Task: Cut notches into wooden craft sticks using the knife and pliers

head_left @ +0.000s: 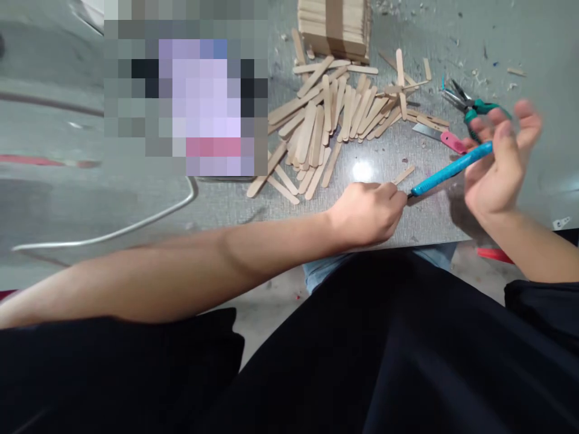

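Note:
My left hand [368, 211] is closed in a fist near the table's front edge, with its fingertips at the dark, narrow end of a blue pen-like tool [452, 170]. The tool slants up to the right, and its thick end meets the thumb of my right hand [502, 160]. That hand is raised palm up, its fingers apart, loosely bent and slightly blurred. Just beyond my left fist lies a short piece of wooden stick [404, 175]. A pink-handled knife [452, 141] with its blade out and green-handled pliers [474, 111] lie beyond the tool.
Loose wooden craft sticks [312, 129] lie in a heap on the grey table [497, 30]. Behind them stands a banded stack of sticks [335, 27]. Some sticks form a crossed shape [400, 87]. A white cable [136, 226] curves at left, near a pixelated area.

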Action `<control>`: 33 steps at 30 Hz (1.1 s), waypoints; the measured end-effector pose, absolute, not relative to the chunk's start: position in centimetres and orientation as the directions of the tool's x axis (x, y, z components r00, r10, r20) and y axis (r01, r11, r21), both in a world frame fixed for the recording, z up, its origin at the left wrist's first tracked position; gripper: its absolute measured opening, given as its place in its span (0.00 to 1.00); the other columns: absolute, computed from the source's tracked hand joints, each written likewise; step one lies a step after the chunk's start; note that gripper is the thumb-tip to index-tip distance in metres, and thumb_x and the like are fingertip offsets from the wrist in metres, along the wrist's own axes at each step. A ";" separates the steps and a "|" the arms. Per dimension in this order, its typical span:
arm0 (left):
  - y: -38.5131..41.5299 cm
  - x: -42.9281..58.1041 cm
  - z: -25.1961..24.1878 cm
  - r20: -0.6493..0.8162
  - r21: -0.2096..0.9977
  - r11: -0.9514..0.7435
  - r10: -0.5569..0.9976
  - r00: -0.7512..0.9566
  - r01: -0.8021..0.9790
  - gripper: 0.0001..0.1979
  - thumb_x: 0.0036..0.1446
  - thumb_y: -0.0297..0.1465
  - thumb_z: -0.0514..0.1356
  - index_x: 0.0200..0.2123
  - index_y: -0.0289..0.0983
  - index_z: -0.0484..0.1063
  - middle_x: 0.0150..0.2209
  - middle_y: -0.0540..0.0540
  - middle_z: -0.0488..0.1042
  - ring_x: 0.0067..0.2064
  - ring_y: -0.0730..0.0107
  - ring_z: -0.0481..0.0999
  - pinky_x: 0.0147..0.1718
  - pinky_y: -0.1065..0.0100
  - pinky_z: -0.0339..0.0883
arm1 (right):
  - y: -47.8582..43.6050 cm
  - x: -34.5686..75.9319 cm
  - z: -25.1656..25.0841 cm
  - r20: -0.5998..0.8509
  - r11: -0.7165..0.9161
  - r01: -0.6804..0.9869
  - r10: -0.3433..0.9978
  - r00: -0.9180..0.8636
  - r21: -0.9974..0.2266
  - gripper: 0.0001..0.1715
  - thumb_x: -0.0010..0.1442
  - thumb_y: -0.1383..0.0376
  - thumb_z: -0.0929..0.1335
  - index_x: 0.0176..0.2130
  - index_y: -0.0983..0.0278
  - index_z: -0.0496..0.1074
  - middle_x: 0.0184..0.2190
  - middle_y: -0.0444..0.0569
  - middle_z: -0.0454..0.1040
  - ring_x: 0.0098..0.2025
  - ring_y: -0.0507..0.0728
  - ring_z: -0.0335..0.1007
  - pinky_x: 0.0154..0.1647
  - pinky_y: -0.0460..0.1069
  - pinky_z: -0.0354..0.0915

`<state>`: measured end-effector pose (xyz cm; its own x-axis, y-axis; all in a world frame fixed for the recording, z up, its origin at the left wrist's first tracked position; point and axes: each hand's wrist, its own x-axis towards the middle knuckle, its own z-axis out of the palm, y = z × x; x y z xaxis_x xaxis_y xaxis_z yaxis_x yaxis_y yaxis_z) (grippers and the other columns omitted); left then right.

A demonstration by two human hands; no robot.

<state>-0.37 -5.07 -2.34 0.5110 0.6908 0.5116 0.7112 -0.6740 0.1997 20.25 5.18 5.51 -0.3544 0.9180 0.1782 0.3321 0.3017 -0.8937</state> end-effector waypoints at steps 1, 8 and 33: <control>-5.1 -0.3 -2.4 0.515 0.195 -0.675 0.688 0.512 0.711 0.13 0.73 0.26 0.57 0.36 0.34 0.79 0.27 0.44 0.75 0.24 0.65 0.70 0.21 0.63 0.45 | 4.5 20.3 5.6 0.149 0.259 0.289 0.924 -0.351 -0.922 0.33 0.76 0.30 0.68 0.44 0.54 0.80 0.41 0.43 0.86 0.58 0.67 0.90 0.62 0.71 0.82; -5.2 -0.8 -1.8 0.615 0.070 -0.667 0.615 0.494 0.742 0.15 0.77 0.29 0.59 0.33 0.36 0.76 0.26 0.47 0.74 0.23 0.67 0.69 0.21 0.62 0.52 | 2.1 18.6 4.7 -0.055 -0.110 -0.176 0.955 -0.291 -0.978 0.37 0.69 0.33 0.76 0.29 0.54 0.61 0.23 0.39 0.68 0.38 0.62 0.86 0.45 0.62 0.84; -11.1 -1.6 1.2 0.489 -0.128 -0.677 0.593 0.640 0.725 0.13 0.76 0.21 0.62 0.48 0.26 0.90 0.49 0.35 0.92 0.49 0.56 0.92 0.45 0.61 0.90 | 4.1 19.6 7.4 -0.047 -0.308 -0.179 0.605 -0.795 -0.934 0.27 0.78 0.56 0.76 0.35 0.55 0.60 0.18 0.26 0.57 0.16 0.46 0.53 0.26 0.44 0.68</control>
